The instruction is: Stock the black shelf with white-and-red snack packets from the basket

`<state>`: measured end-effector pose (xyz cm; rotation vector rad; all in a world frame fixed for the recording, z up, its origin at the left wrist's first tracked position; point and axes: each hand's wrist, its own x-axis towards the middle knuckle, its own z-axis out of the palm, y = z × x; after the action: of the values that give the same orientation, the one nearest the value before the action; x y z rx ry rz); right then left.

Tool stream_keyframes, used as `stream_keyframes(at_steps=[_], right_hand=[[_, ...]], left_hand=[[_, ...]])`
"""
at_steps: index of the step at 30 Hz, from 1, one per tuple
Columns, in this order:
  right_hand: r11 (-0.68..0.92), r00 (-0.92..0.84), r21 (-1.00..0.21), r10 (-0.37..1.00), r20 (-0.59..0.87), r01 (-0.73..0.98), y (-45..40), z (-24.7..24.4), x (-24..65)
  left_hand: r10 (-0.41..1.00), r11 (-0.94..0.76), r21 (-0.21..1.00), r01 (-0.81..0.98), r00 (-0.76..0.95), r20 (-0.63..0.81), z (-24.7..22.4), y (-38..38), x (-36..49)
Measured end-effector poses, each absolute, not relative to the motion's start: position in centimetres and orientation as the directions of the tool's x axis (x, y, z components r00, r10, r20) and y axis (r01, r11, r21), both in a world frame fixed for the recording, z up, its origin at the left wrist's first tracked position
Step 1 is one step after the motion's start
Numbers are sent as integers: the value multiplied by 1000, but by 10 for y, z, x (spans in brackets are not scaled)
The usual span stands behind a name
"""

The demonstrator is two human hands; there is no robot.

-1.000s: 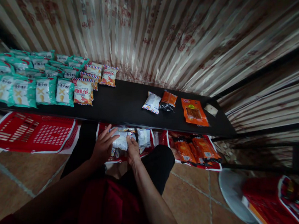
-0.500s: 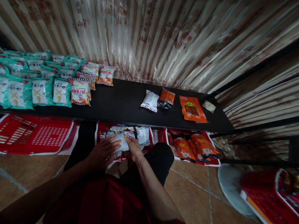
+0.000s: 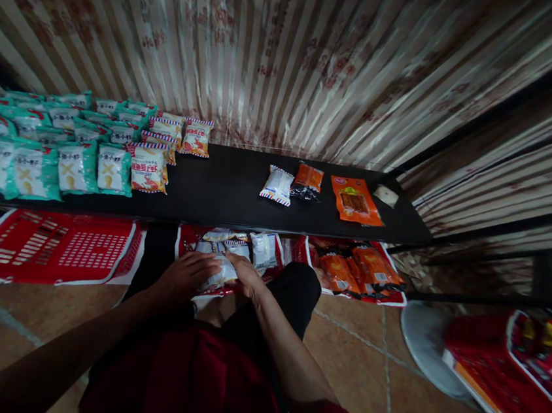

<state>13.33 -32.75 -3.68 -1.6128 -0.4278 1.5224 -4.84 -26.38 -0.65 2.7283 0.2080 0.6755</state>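
We take the pale packet (image 3: pixel 220 275) as clock centre, twelve o'clock pointing away from the wearer. It lies over the near side of the middle basket (image 3: pixel 185 240), between the two hands. The right hand (image 3: pixel 246 273) is clamped on its right end; the left hand (image 3: pixel 190 274) lies over its left end, but we cannot tell whether those fingers curl beneath. We judge that this two-sided hold steadies a soft, slippery wrapper. On the black surface (image 3: pixel 223 188), we find teal packets (image 3: pixel 32 177) in rows at ten o'clock and striped-edge packets (image 3: pixel 150 168) at eleven, apparently grouped by kind with printed fronts showing. At one o'clock a silver packet (image 3: pixel 277 185) lies beside an orange-and-black packet (image 3: pixel 307 178); an orange pouch (image 3: pixel 355 203) lies flat at two. We note a red basket (image 3: pixel 94 250) at nine and orange packs (image 3: pixel 338 275) at three, probably positioned within easy reach.
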Motion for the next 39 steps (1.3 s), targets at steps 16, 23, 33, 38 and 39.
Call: stream_keyframes(at_steps=[16,23,33,38,39], right_hand=[[-199,35,-864,978,-206,462,-335,-11,137],[-128,-48,-876,985,-169,465,-339,0,133],[-223,60,-912,975,-216,344,-339,-15,130],[-271,92,-960,960,-264,71,-336,-20,127],[-279,96,-960,956,-276,16,-335,-20,126]], left_hand=[[466,-712,632,305,879,100,4,-242,-38],[511,-595,720,357,860,-4,10,-234,-34],[598,-385,807,449,787,-152,29,-226,-24],[615,-276,884,377,776,-139,26,-213,-29],[616,-230,910,344,775,-137,24,-211,-30]])
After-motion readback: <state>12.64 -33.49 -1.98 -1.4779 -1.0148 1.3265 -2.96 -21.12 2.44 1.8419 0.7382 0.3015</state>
